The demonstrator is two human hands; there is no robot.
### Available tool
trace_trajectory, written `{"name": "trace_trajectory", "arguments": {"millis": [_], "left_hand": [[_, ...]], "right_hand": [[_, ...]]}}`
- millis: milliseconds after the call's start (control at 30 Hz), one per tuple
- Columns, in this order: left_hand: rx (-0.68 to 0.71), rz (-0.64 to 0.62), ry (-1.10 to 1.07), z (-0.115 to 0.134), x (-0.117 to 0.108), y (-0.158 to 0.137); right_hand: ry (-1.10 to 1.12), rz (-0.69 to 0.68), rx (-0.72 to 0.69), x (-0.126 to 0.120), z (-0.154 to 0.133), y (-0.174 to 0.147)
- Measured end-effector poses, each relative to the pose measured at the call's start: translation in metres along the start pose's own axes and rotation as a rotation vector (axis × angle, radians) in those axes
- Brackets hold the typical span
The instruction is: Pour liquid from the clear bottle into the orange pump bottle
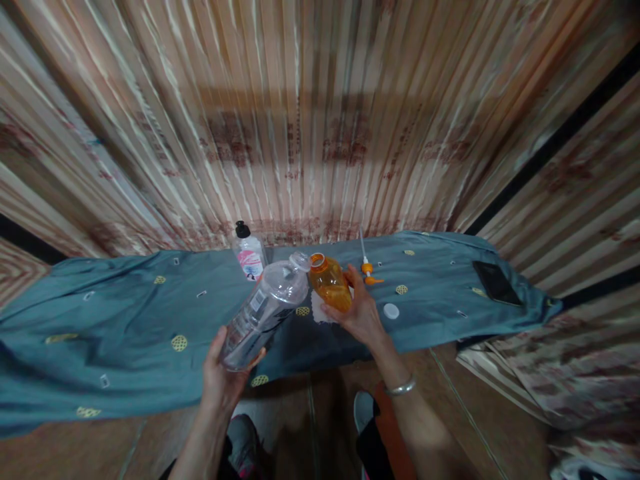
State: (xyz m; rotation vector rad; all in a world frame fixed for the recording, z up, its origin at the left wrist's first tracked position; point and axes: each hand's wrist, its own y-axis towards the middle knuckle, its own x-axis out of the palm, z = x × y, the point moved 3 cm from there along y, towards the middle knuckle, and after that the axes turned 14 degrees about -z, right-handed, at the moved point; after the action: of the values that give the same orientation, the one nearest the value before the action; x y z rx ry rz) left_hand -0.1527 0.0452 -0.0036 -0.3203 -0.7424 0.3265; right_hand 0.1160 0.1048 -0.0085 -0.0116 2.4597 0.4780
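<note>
My left hand (pixel 227 373) is wrapped round the lower end of a large clear plastic bottle (pixel 265 307), tilted with its uncapped mouth up and to the right. In my right hand (pixel 361 310) is a smaller orange see-through bottle (pixel 331 283), also without a cap, leaning to the left. The two bottle mouths are close together; whether they touch I cannot tell. Behind the orange bottle, an orange pump top (pixel 369 270) with a clear tube lies on the cloth. A white round cap (pixel 391 311) rests near my right wrist. Part of a pale cloth or napkin (pixel 320 310) shows under the orange bottle.
A pump bottle with a black top and pink label (pixel 251 257) stands at the back, left of the clear bottle. A dark phone (pixel 497 282) lies at the right end of the blue-green tablecloth (pixel 135 320). Striped curtains (pixel 310 133) hang close behind the table.
</note>
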Motion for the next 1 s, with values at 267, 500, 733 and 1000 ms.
{"name": "trace_trajectory", "arguments": {"millis": [267, 500, 733, 1000], "left_hand": [[0.033, -0.019, 0.047, 0.005, 0.001, 0.001], [0.109, -0.039, 0.079, 0.015, -0.002, 0.006], [0.182, -0.1, 0.091, 0.022, -0.005, 0.008], [0.248, -0.133, 0.096, 0.027, -0.012, 0.011]], "right_hand": [[-0.102, -0.008, -0.045, 0.006, -0.004, 0.0], [-0.187, 0.032, -0.032, 0.012, -0.005, 0.004], [-0.177, 0.027, -0.057, 0.008, -0.01, 0.013], [-0.083, -0.066, -0.075, 0.008, -0.01, 0.026]]}}
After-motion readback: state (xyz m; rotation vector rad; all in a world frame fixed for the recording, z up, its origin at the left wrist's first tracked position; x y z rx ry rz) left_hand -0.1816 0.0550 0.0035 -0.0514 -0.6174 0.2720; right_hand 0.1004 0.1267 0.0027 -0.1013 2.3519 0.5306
